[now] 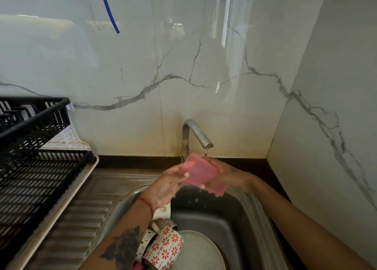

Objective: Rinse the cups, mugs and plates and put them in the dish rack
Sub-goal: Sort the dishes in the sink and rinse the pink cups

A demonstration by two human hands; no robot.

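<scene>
Both hands, left point(169, 181) and right point(228, 173), grip a pink cup point(201, 172) under the running tap point(196, 135). Mugs point(163, 247) and a plate point(199, 251) lie in the sink point(234, 218); a black rack point(30, 147) stands left.

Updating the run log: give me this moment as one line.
left hand: holds pink cup | right hand: holds cup | faucet: running | dish rack
</scene>
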